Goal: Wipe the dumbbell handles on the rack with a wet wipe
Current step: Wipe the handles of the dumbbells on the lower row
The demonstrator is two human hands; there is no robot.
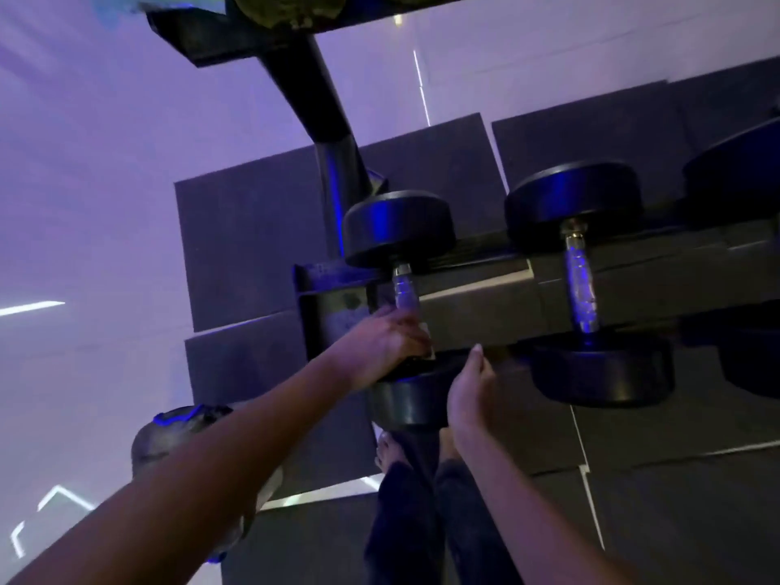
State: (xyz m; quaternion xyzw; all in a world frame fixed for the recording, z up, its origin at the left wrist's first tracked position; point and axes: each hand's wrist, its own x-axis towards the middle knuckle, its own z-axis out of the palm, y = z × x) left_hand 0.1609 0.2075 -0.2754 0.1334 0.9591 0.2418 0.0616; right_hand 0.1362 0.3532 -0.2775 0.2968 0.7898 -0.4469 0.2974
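Dark rubber mats [253,247] cover the floor under the rack [477,306], with paler glossy floor to the left; the rack's black post [333,133] rises on the far left to an upper shelf [295,40] at the top edge of the view. Three black round-headed dumbbells lie across the lower rails, handles running near to far; the right dumbbell [738,192] is cut off by the frame; the middle dumbbell [582,285] lies untouched with its metal bar bare; the left dumbbell [399,228] sits at the rack's left end, its near head overhanging the near rail. A rounded grey object [185,432] with blue glints rests on the floor at near left, partly behind the left forearm; the person's dark trouser legs [422,521] and a bare foot [390,453] show below the rack. The right hand [468,399] lies flat against the right side of the left dumbbell's near head, thumb straight and pointing far; its fingertips are hidden. The left hand [380,344] has its fingers curled round the near end of the handle [406,289]; a pale strip [428,337] shows at those fingers, though whether it is the wet wipe I cannot tell.
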